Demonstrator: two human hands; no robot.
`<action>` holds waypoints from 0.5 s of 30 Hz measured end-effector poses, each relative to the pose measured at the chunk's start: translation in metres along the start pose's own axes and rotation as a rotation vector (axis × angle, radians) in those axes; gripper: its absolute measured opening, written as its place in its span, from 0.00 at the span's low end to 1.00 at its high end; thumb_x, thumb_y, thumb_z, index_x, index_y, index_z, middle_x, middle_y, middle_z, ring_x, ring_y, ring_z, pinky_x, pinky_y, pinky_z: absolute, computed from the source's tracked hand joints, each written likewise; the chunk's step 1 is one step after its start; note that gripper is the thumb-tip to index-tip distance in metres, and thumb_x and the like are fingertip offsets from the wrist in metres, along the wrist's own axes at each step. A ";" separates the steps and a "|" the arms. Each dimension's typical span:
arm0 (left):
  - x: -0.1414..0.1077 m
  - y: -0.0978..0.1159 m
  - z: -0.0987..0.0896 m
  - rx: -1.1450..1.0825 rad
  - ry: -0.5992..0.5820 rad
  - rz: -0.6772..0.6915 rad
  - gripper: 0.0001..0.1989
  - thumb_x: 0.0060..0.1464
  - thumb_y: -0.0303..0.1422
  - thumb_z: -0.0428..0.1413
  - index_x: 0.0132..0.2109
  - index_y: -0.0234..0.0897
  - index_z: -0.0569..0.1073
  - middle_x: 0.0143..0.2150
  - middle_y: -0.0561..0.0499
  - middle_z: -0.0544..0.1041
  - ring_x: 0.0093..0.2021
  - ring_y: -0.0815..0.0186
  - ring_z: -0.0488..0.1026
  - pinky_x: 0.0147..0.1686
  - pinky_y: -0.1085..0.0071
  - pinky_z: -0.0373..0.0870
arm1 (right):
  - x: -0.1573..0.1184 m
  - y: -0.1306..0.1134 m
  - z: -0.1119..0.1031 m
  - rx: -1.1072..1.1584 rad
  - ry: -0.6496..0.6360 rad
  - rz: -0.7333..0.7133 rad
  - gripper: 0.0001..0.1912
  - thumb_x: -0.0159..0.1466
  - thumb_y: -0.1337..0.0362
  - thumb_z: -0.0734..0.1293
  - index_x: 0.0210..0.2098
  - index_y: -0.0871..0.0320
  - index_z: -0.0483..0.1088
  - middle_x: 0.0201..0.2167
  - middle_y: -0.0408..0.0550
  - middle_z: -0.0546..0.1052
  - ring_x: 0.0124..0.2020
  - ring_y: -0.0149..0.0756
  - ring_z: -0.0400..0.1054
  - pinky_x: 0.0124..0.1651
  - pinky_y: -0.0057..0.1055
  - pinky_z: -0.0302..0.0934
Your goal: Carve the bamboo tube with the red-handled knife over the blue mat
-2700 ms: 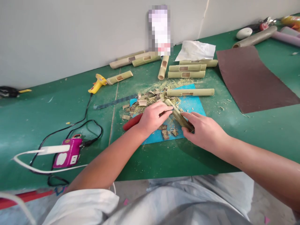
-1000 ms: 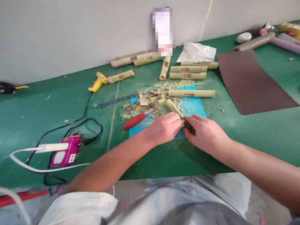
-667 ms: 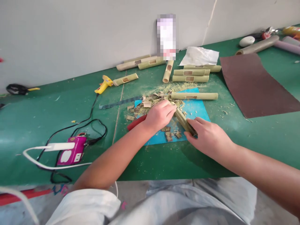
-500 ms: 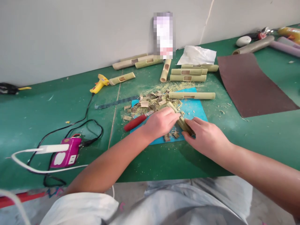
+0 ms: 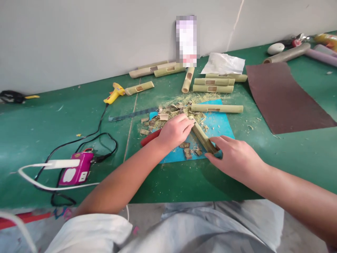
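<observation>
A bamboo tube (image 5: pixel 202 136) lies slanted over the blue sheet (image 5: pixel 223 123), its far end to the left. My left hand (image 5: pixel 176 130) has its fingers closed near the tube's far end; what they pinch, if anything, is too small to make out. Around the near end of the tube are the thumb and fingers of my right hand (image 5: pixel 231 154). Partly under my left hand is a red handle (image 5: pixel 150 137). Bamboo chips (image 5: pixel 163 117) and shavings are heaped behind my left hand. Another notched bamboo tube (image 5: pixel 229 108) rests across the sheet's back part.
Several cut tubes (image 5: pixel 213 89) lie farther back, some under white paper (image 5: pixel 223 64). A yellow glue gun (image 5: pixel 115 93) and a magenta box (image 5: pixel 79 168) with cables are left. Brown sheet (image 5: pixel 286 98) lies right. A blurred-out phone (image 5: pixel 186 42) leans on the wall.
My left hand has shifted left and up along the tube, uncovering more of its middle. My right hand stays at the near end, its grip slightly looser. The view has shifted slightly.
</observation>
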State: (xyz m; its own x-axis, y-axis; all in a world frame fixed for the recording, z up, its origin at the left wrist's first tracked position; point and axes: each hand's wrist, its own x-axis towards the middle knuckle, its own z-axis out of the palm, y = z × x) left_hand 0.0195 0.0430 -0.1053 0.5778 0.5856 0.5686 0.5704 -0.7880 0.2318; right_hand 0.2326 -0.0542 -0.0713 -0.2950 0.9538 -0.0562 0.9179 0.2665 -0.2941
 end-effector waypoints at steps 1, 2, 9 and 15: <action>0.000 0.000 0.000 0.004 0.002 -0.007 0.09 0.65 0.29 0.52 0.42 0.31 0.77 0.34 0.47 0.76 0.35 0.67 0.74 0.37 0.71 0.73 | -0.001 0.000 -0.001 -0.001 -0.007 0.001 0.12 0.63 0.57 0.64 0.41 0.58 0.73 0.33 0.48 0.77 0.25 0.32 0.65 0.27 0.31 0.47; -0.001 0.001 0.000 0.004 0.001 -0.016 0.10 0.66 0.29 0.51 0.42 0.31 0.77 0.35 0.47 0.76 0.35 0.68 0.74 0.37 0.71 0.73 | -0.001 0.000 -0.001 -0.003 -0.013 0.002 0.12 0.63 0.58 0.64 0.40 0.58 0.74 0.33 0.48 0.77 0.25 0.32 0.65 0.27 0.31 0.47; -0.007 0.027 -0.001 -0.085 -0.119 0.073 0.13 0.68 0.32 0.49 0.42 0.33 0.76 0.32 0.48 0.75 0.34 0.69 0.73 0.36 0.74 0.72 | 0.001 -0.002 -0.002 -0.012 -0.066 0.036 0.10 0.63 0.60 0.63 0.34 0.58 0.73 0.29 0.47 0.75 0.25 0.32 0.64 0.27 0.32 0.46; -0.006 0.027 -0.002 -0.010 -0.054 0.076 0.14 0.68 0.31 0.47 0.40 0.32 0.76 0.31 0.48 0.73 0.32 0.68 0.71 0.33 0.72 0.72 | 0.001 -0.002 -0.003 0.009 -0.071 0.047 0.10 0.64 0.59 0.63 0.35 0.57 0.73 0.30 0.46 0.75 0.26 0.32 0.64 0.28 0.31 0.47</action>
State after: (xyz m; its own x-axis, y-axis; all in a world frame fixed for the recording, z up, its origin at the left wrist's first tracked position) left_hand 0.0306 0.0181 -0.1007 0.6501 0.5330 0.5416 0.5180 -0.8323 0.1974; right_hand 0.2317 -0.0536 -0.0677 -0.2699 0.9530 -0.1376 0.9290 0.2201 -0.2977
